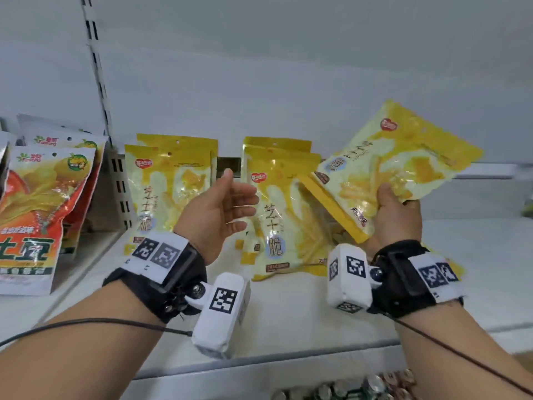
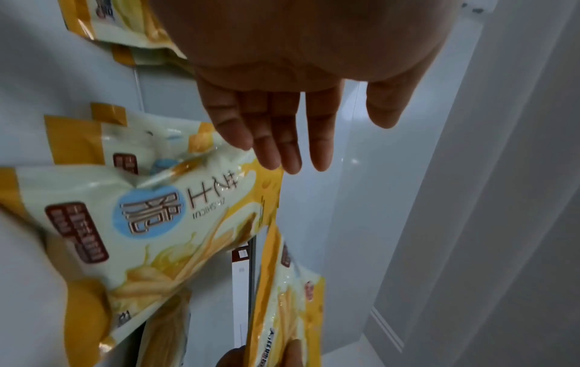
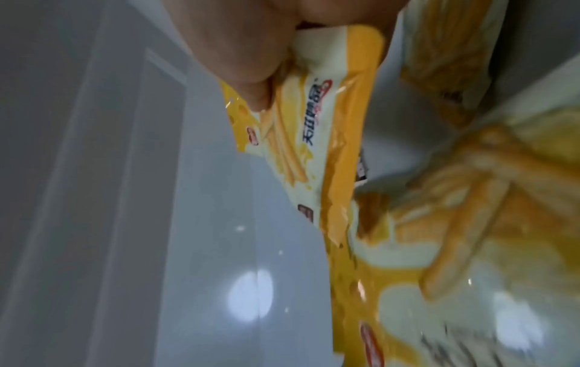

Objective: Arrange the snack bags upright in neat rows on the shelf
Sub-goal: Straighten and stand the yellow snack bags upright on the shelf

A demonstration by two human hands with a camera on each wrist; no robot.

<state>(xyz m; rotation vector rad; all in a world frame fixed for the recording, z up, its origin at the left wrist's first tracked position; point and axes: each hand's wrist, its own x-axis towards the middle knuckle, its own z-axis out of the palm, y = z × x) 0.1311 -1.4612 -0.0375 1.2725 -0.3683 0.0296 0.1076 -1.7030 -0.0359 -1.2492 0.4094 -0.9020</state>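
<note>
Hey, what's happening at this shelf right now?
A person is stocking snack bags on a white shelf. The right hand holds a tilted yellow bag above the shelf, not yet placed. The left hand is open and empty, between two short rows of yellow bags that already stand upright. Orange bags stand farther left.

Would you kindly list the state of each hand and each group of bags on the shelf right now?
left hand: open, empty, between the yellow rows.
right hand: grips the held yellow bag, tilted in the air.
left yellow row: upright.
middle yellow row: upright.
orange bags: upright, leaning back.
</note>
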